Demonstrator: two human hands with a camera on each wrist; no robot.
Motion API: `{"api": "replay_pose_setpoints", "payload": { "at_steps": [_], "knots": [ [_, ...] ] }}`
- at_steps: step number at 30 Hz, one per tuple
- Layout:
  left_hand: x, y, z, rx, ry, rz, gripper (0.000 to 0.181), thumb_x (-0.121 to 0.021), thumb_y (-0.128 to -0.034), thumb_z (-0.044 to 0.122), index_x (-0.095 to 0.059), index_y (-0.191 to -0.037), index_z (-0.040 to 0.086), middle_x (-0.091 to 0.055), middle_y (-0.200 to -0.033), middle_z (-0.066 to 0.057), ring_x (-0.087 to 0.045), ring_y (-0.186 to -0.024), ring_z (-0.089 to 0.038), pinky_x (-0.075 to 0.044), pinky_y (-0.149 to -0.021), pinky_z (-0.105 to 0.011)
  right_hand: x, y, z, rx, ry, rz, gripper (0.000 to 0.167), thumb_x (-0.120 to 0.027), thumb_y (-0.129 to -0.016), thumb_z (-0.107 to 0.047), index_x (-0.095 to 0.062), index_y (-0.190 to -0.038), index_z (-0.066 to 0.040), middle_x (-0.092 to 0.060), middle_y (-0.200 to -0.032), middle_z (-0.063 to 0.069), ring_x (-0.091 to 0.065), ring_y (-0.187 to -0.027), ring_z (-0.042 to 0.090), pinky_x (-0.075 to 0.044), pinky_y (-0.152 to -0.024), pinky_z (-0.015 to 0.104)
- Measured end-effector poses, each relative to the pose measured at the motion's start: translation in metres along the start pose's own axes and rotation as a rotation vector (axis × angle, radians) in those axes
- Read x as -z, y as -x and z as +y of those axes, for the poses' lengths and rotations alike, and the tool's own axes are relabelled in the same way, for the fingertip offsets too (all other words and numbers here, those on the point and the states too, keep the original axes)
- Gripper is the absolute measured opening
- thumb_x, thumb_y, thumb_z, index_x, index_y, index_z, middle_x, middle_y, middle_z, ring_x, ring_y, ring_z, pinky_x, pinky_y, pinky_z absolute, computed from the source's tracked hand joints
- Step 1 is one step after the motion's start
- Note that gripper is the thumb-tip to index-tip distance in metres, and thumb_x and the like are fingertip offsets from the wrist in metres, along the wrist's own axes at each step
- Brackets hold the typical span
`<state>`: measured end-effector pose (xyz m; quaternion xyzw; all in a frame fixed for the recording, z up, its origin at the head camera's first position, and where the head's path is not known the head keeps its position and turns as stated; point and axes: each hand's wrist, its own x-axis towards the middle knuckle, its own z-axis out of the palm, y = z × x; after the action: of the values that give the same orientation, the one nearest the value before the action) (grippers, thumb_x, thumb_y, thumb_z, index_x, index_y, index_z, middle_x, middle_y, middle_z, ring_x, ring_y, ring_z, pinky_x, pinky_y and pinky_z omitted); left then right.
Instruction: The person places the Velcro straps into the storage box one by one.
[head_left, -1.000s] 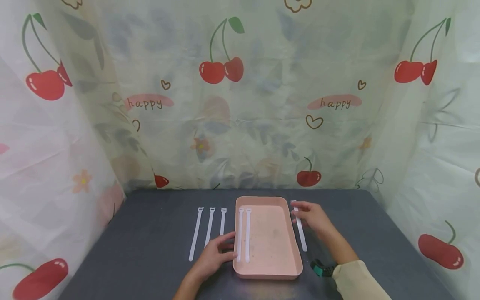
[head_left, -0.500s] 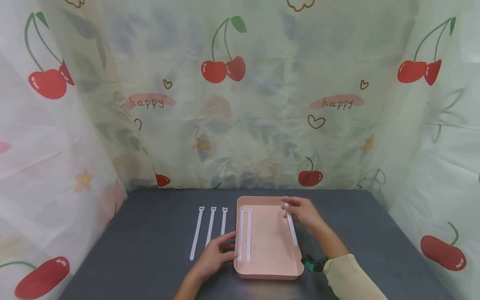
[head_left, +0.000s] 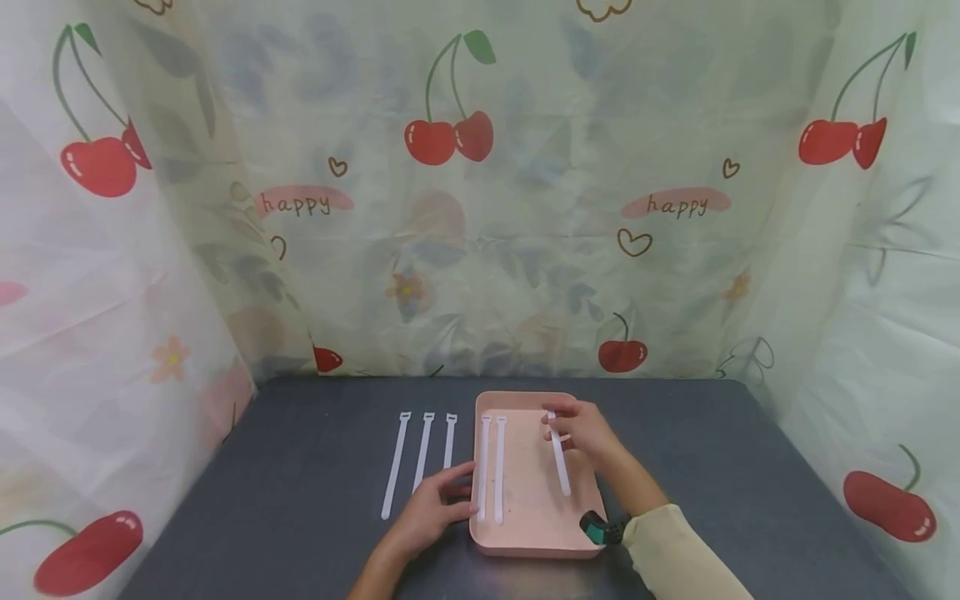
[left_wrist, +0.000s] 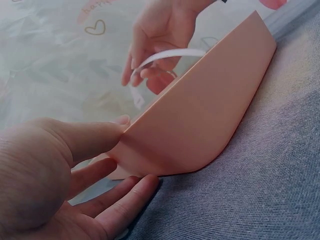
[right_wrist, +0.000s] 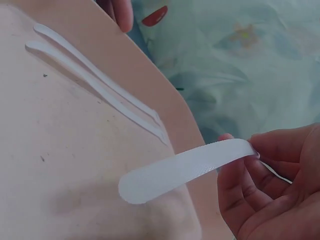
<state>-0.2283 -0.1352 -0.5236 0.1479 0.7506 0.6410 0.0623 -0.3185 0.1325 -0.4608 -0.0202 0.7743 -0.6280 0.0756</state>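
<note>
A pale cloth (head_left: 525,275) printed with cherries, hearts and the word "happy" walls in the back and both sides of a dark table (head_left: 315,467), its far edge meeting the cloth. On the surface, near the middle of that far edge, lies a shallow pink tray (head_left: 528,508) with rounded corners. The left hand (head_left: 429,515) rests loosely spread at the tray's left wall, thumb at the rim. The right hand (head_left: 585,429), with a dark and teal wristband (head_left: 600,527), reaches over the right rim and pinches the held strap (head_left: 562,471) near its far end, the rest extending toward the near edge. That strap is white, flat and thin, arched, with a rounded tip raised above the tray floor. Two matching straps (head_left: 500,475) lie side by side along the left wall inside; a stretch of floor separates them from the raised one. Outside, beyond the left rim, three more straps (head_left: 394,471) stand in a row, buckle ends toward the far edge, the nearest to the tray partly hidden by the left hand.
</note>
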Motion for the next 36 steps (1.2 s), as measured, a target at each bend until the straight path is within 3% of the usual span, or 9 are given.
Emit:
{"api": "replay_pose_setpoints", "payload": {
  "at_steps": [12,24,36],
  "knots": [
    [0.001,-0.001,0.001,0.001,-0.031,0.007,0.061,-0.074,-0.0826,0.002,-0.05,-0.139,0.0,-0.049,-0.138,-0.024,-0.057,-0.114,-0.038,-0.052,-0.087,-0.041,-0.016,-0.006,0.015,-0.021,0.018,-0.024,0.035,-0.056,-0.093,0.002,-0.058,-0.128,0.005,-0.067,-0.108,0.024,-0.069,-0.08,0.031,-0.054,-0.062,0.035],
    [0.001,0.0,0.001,0.007,-0.033,0.009,0.061,-0.074,-0.0825,0.003,-0.051,-0.139,0.0,-0.051,-0.137,-0.023,-0.058,-0.114,-0.038,-0.053,-0.086,-0.04,-0.025,-0.014,0.035,-0.106,-0.143,-0.008,0.033,-0.055,-0.094,-0.002,-0.06,-0.125,0.007,-0.068,-0.097,0.018,-0.068,-0.071,0.024,-0.056,-0.062,0.032],
    [-0.001,0.0,0.001,0.007,-0.045,0.007,0.061,-0.074,-0.0824,0.003,-0.051,-0.139,0.0,-0.051,-0.136,-0.023,-0.058,-0.114,-0.037,-0.053,-0.086,-0.039,-0.032,-0.018,0.045,-0.124,-0.03,0.026,0.031,-0.057,-0.091,0.001,-0.065,-0.121,0.003,-0.071,-0.091,0.012,-0.062,-0.062,0.017,-0.049,-0.049,0.027]
  ]
}}
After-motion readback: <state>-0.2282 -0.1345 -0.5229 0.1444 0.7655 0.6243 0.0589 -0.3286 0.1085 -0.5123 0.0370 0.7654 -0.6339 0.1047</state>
